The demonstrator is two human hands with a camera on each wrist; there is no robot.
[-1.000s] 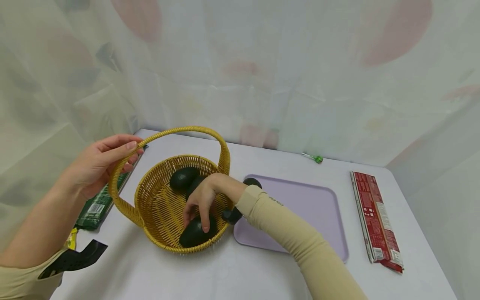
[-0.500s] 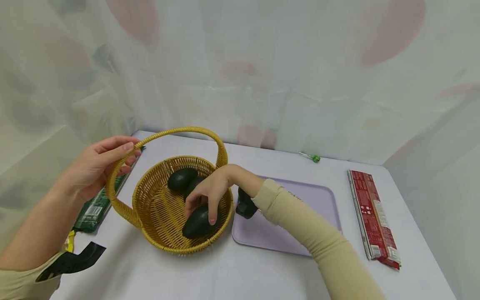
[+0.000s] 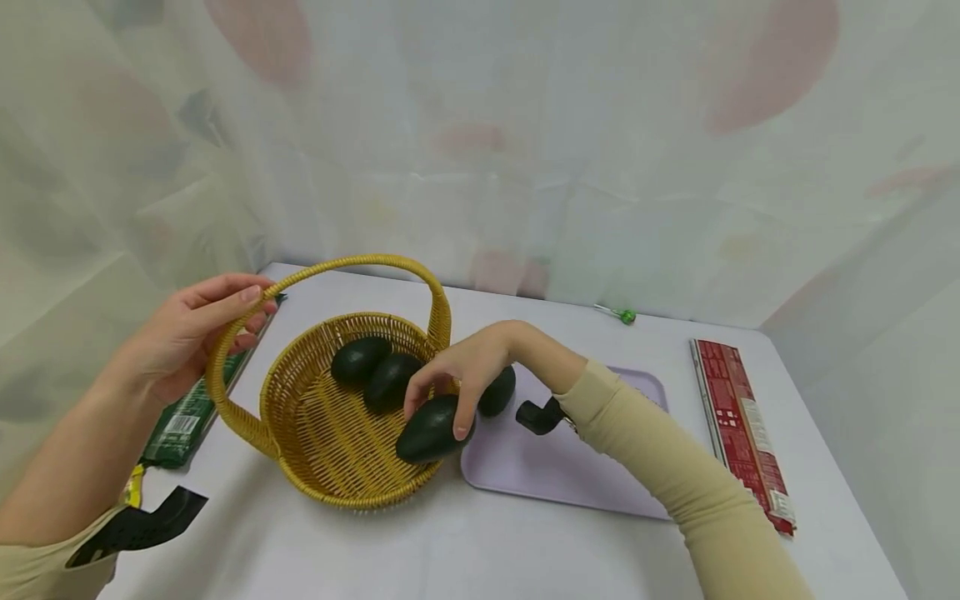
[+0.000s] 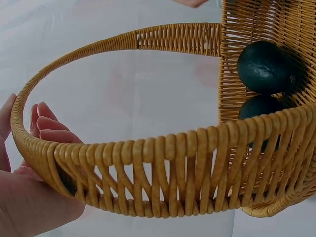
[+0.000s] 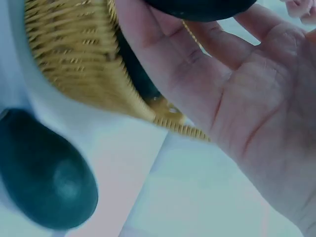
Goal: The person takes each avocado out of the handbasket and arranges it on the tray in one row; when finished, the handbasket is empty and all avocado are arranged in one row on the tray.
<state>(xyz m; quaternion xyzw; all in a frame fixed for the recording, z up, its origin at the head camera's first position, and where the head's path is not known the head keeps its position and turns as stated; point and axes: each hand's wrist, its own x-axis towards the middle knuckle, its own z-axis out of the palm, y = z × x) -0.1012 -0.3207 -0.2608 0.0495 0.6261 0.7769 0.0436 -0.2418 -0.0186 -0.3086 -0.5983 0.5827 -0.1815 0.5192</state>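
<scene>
With our right hand point(image 3: 468, 375) we are pinching a dark green avocado point(image 3: 429, 432) over the four o'clock rim of the wicker basket point(image 3: 322, 433), and with our left hand point(image 3: 198, 329) gripping its handle point(image 3: 375, 259) toward ten o'clock. Two more avocados point(image 3: 361, 360) are lying inside near twelve; a fourth avocado point(image 3: 498, 393) is resting on the lilac tray point(image 3: 555, 475) at three.

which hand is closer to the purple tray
Right. The right hand holds a dark green avocado at the right side of the basket, beside the purple tray's left edge. The left hand holds the basket handle, across the basket from the tray.
</scene>
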